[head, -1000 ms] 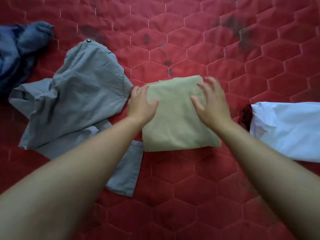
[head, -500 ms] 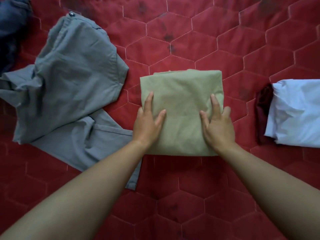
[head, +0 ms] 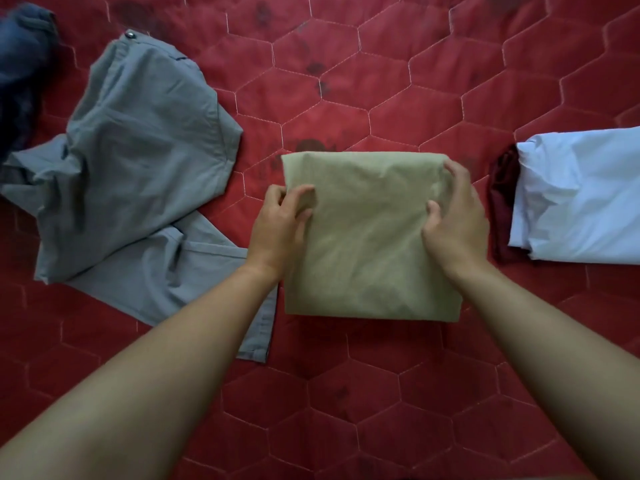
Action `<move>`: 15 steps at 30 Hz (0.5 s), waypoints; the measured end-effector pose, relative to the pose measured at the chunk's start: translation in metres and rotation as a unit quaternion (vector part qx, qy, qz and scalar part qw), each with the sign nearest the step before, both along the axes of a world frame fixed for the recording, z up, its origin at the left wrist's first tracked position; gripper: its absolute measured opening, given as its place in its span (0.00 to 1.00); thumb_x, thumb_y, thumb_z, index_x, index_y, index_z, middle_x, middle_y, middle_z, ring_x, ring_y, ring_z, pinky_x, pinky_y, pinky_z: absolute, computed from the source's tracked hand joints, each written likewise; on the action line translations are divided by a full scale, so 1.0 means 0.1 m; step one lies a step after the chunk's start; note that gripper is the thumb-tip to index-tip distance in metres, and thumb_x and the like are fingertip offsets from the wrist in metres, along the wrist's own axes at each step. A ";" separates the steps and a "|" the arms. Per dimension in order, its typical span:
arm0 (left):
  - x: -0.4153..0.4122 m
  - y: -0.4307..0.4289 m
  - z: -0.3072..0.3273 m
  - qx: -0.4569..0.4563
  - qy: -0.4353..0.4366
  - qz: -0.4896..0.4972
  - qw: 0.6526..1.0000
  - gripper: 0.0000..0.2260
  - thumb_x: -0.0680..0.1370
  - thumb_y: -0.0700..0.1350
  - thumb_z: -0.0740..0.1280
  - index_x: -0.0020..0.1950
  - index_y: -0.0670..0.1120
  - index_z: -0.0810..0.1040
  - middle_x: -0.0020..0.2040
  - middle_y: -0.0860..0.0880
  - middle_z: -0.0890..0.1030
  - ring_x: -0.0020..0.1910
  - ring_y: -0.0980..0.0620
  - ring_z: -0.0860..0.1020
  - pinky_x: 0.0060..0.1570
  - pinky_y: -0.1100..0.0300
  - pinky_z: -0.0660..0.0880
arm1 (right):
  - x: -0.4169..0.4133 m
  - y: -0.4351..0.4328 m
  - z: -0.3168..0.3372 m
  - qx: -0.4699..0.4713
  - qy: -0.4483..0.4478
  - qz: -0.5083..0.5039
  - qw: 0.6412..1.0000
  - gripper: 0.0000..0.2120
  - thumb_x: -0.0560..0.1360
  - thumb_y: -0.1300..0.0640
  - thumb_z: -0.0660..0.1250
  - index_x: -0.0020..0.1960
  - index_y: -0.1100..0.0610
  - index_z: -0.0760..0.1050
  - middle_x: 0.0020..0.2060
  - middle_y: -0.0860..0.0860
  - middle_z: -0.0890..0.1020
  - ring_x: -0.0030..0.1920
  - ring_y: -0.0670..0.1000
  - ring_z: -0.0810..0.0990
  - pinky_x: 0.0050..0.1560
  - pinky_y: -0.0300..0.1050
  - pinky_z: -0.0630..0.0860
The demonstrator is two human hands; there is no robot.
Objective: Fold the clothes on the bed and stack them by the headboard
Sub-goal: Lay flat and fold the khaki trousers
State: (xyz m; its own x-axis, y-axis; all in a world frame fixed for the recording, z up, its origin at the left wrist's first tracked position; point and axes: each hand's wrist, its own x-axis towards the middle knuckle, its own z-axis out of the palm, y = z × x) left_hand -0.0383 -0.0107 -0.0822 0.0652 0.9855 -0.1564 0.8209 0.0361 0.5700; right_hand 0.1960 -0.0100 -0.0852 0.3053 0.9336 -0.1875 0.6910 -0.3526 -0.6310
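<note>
Centre frame, left hand (head: 280, 225) and right hand (head: 455, 220) each grasp a side edge of the folded olive garment (head: 367, 244), possibly trousers.

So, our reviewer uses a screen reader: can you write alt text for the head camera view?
The left hand and right hand grip opposite side edges of a folded olive-green garment on a red quilted bed cover. Unfolded grey trousers lie to its left, a folded white garment to its right.
</note>
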 end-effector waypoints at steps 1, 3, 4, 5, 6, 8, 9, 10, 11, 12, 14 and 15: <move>0.03 0.02 0.02 0.006 0.000 0.000 1.000 0.17 0.75 0.38 0.66 0.64 0.44 0.74 0.53 0.40 0.72 0.47 0.43 0.75 0.47 0.57 0.72 | 0.04 -0.06 0.00 0.000 -0.010 -0.015 1.000 0.27 0.74 0.62 0.62 0.70 0.50 0.61 0.61 0.56 0.72 0.58 0.58 0.73 0.51 0.45 0.67; 0.11 0.02 0.01 -0.038 0.065 0.021 0.997 0.18 0.76 0.43 0.66 0.66 0.48 0.71 0.62 0.41 0.68 0.56 0.41 0.72 0.53 0.51 0.73 | 0.07 -0.12 -0.01 -0.012 -0.082 -0.008 0.997 0.27 0.74 0.58 0.65 0.71 0.54 0.62 0.65 0.59 0.66 0.62 0.61 0.68 0.59 0.50 0.66; 0.16 0.00 -0.02 -0.078 0.115 0.033 0.990 0.20 0.76 0.47 0.65 0.67 0.50 0.68 0.66 0.41 0.64 0.60 0.40 0.69 0.55 0.47 0.71 | 0.07 -0.13 -0.03 -0.024 -0.128 0.028 0.991 0.28 0.73 0.54 0.66 0.71 0.55 0.62 0.68 0.61 0.62 0.66 0.63 0.63 0.64 0.54 0.63; 0.21 -0.04 -0.04 -0.115 0.145 0.041 0.982 0.21 0.75 0.49 0.65 0.67 0.51 0.65 0.68 0.42 0.62 0.62 0.40 0.67 0.56 0.45 0.70 | 0.05 -0.12 -0.05 -0.044 -0.163 0.086 0.982 0.29 0.73 0.50 0.67 0.71 0.55 0.62 0.70 0.60 0.59 0.69 0.63 0.58 0.67 0.56 0.59; 0.24 -0.09 -0.06 -0.140 0.152 0.046 0.977 0.23 0.75 0.51 0.65 0.68 0.51 0.62 0.68 0.43 0.62 0.62 0.40 0.67 0.55 0.44 0.69 | 0.02 -0.10 -0.08 -0.069 -0.182 0.155 0.969 0.31 0.73 0.47 0.66 0.71 0.54 0.61 0.72 0.59 0.56 0.71 0.63 0.54 0.69 0.57 0.56; 0.26 -0.17 -0.08 -0.147 0.147 0.042 0.977 0.23 0.75 0.53 0.64 0.68 0.50 0.61 0.67 0.44 0.62 0.62 0.40 0.68 0.54 0.44 0.69 | -0.05 -0.08 -0.12 -0.113 -0.200 0.239 0.944 0.33 0.73 0.42 0.64 0.72 0.52 0.57 0.74 0.54 0.52 0.73 0.62 0.48 0.71 0.60 0.51; 0.24 -0.21 -0.07 -0.143 0.151 0.040 0.977 0.23 0.75 0.55 0.63 0.67 0.51 0.62 0.68 0.44 0.62 0.63 0.40 0.67 0.55 0.44 0.69 | -0.09 -0.07 -0.12 -0.120 -0.210 0.242 0.940 0.33 0.73 0.41 0.63 0.72 0.52 0.57 0.74 0.52 0.52 0.74 0.62 0.47 0.71 0.62 0.48; 0.20 -0.23 -0.06 -0.142 0.154 0.040 0.977 0.23 0.75 0.56 0.63 0.68 0.53 0.63 0.70 0.44 0.61 0.64 0.41 0.66 0.57 0.44 0.68 | -0.13 -0.07 -0.11 -0.117 -0.222 0.234 0.939 0.33 0.74 0.41 0.63 0.72 0.53 0.57 0.74 0.53 0.52 0.74 0.63 0.46 0.71 0.64 0.45; 0.13 -0.26 -0.05 -0.140 0.154 0.042 0.977 0.23 0.75 0.58 0.62 0.68 0.54 0.63 0.71 0.45 0.60 0.66 0.41 0.65 0.58 0.44 0.67 | -0.20 -0.07 -0.08 -0.107 -0.232 0.229 0.939 0.32 0.74 0.42 0.63 0.72 0.54 0.58 0.74 0.54 0.53 0.74 0.63 0.45 0.70 0.64 0.43; 0.06 -0.29 -0.03 -0.137 0.152 0.043 0.978 0.23 0.75 0.59 0.62 0.69 0.56 0.64 0.72 0.45 0.60 0.67 0.42 0.64 0.59 0.44 0.66 | -0.28 -0.08 -0.04 -0.099 -0.236 0.233 0.938 0.32 0.74 0.42 0.63 0.71 0.55 0.58 0.74 0.55 0.53 0.74 0.62 0.45 0.70 0.64 0.43; -0.14 -0.35 0.02 -0.123 0.150 0.043 0.980 0.24 0.75 0.60 0.60 0.70 0.57 0.64 0.73 0.45 0.60 0.68 0.43 0.63 0.61 0.44 0.65 | -0.51 -0.12 0.04 -0.091 -0.214 0.266 0.936 0.31 0.75 0.42 0.62 0.72 0.56 0.59 0.74 0.55 0.55 0.75 0.60 0.47 0.71 0.61 0.50; -0.27 -0.37 0.04 -0.115 0.154 0.045 0.980 0.25 0.75 0.60 0.60 0.71 0.57 0.63 0.73 0.46 0.61 0.69 0.44 0.63 0.62 0.44 0.65 | -0.65 -0.15 0.08 -0.089 -0.195 0.282 0.935 0.31 0.75 0.42 0.61 0.72 0.57 0.58 0.74 0.55 0.56 0.75 0.58 0.48 0.71 0.59 0.54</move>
